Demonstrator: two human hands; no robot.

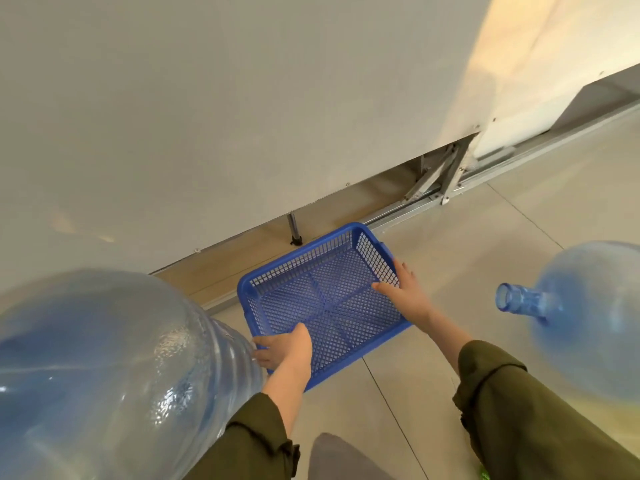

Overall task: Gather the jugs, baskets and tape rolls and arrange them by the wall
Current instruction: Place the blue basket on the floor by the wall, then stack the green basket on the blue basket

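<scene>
A blue mesh basket (329, 306) sits on the floor close to the white wall (242, 116), and nothing lies inside it. My left hand (285, 348) grips its near-left rim, thumb inside. My right hand (403, 287) holds the right rim with the thumb over the edge. A big clear blue water jug (104, 368) lies on its side at the lower left, touching the basket's corner. Another blue jug (588, 306) lies at the right edge with its open neck pointing left. No tape rolls are in view.
A metal rail and bracket (436, 188) run along the wall's base, above a gap with a thin metal leg (294, 230). Tiled floor (467, 265) spreads to the right. My knee (339, 459) shows at the bottom.
</scene>
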